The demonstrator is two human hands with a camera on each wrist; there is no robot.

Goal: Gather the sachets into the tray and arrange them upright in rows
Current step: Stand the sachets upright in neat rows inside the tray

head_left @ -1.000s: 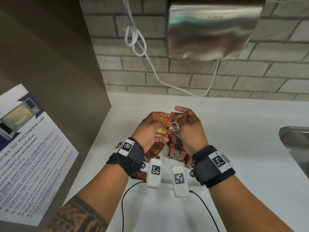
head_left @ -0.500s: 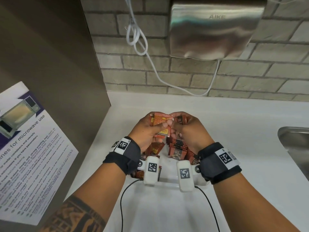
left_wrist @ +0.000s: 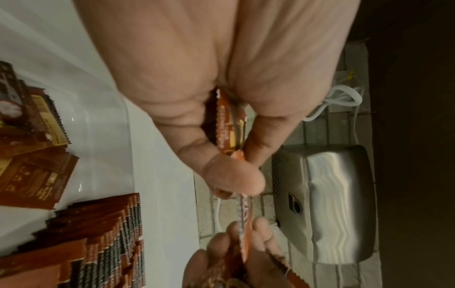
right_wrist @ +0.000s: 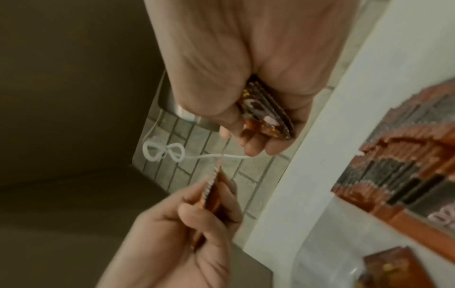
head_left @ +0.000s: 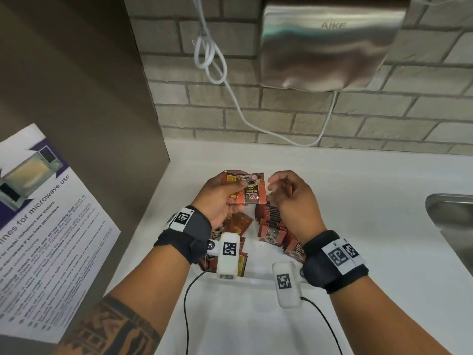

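Red-brown coffee sachets are in both hands above a clear tray (head_left: 256, 277) on the white counter. My left hand (head_left: 220, 198) pinches a few sachets (head_left: 249, 190), the front one face up, its label upside down. Its thumb presses them edge-on (left_wrist: 231, 124) in the left wrist view. My right hand (head_left: 294, 198) is just right of it, fingers curled round a small stack of sachets (right_wrist: 265, 115). In the tray a row of upright sachets (head_left: 271, 221) fills the right side. Loose sachets (head_left: 236, 226) lie flat on the left side.
A steel hand dryer (head_left: 330, 42) hangs on the brick wall with a looped white cable (head_left: 210, 52). A steel sink (head_left: 453, 226) is at the right. A brown panel (head_left: 89, 98) with a microwave notice (head_left: 43, 239) borders the left.
The hands, together over the tray half a second ago, have drawn apart. The left keeps sachets with the front one now showing; the right has shifted right with its stack.
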